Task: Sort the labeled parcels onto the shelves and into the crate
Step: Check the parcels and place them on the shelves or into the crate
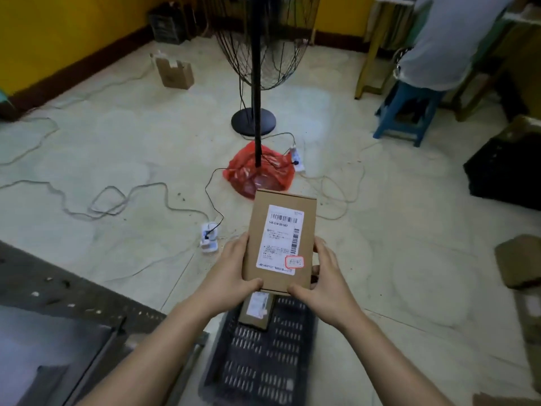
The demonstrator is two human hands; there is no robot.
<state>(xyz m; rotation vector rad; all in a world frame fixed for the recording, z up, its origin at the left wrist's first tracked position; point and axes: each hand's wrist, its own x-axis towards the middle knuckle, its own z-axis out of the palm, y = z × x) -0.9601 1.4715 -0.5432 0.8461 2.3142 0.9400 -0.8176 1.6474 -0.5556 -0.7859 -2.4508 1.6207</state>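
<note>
I hold a flat brown cardboard parcel (260, 218) face up in front of me, its white shipping label with a small red-bordered sticker turned toward me. My left hand (231, 271) grips its left edge and near corner. My right hand (322, 276) grips the right edge and near corner. Directly below the parcel stands a dark slotted plastic crate (263, 364) on the floor. A second, smaller labeled parcel (256, 312) lies in the crate's far end, partly hidden by the held parcel.
A metal shelf frame (73, 294) fills the lower left. A standing fan (256, 83), a red plastic bag (260, 174), power strips and cables lie ahead. An open box (175, 73) sits far left. More parcels (521, 262) lie right. A person sits on a blue stool (407, 112).
</note>
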